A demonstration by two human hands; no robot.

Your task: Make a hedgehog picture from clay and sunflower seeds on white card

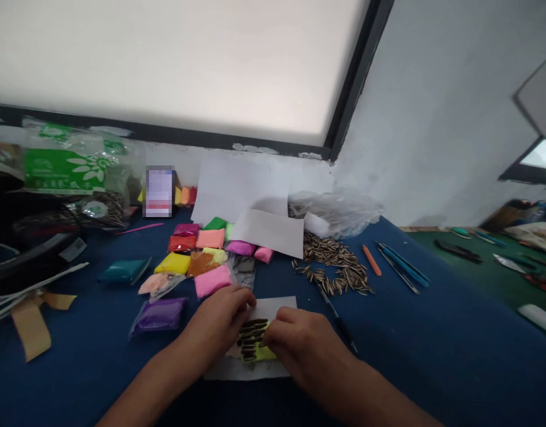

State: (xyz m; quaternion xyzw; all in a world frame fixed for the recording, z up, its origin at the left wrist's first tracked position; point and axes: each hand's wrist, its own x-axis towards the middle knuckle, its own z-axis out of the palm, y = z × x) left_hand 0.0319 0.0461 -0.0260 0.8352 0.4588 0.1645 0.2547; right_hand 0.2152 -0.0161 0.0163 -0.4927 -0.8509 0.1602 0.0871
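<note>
A white sheet of paper [273, 306] lies on the blue table in front of me. On it is a flat patch of yellow-green clay [264, 353] with dark striped sunflower seeds [250, 341] set in rows. My left hand [226, 314] rests at the left of the patch, its fingers curled inward over the paper; what they hold, if anything, is hidden. My right hand [302, 338] is at the right side of the clay, thumb and fingers pinched together against it. Whatever sits between those fingertips is covered by them.
Bagged coloured clay packs [213, 279] lie beyond my left hand, a purple one [159, 314] nearest. Loose sunflower seeds [339, 261] are heaped at the back right. A pen [337, 317], orange stick [371, 260] and blue tweezers [404, 264] lie to the right. A seed bag [72, 172] stands back left.
</note>
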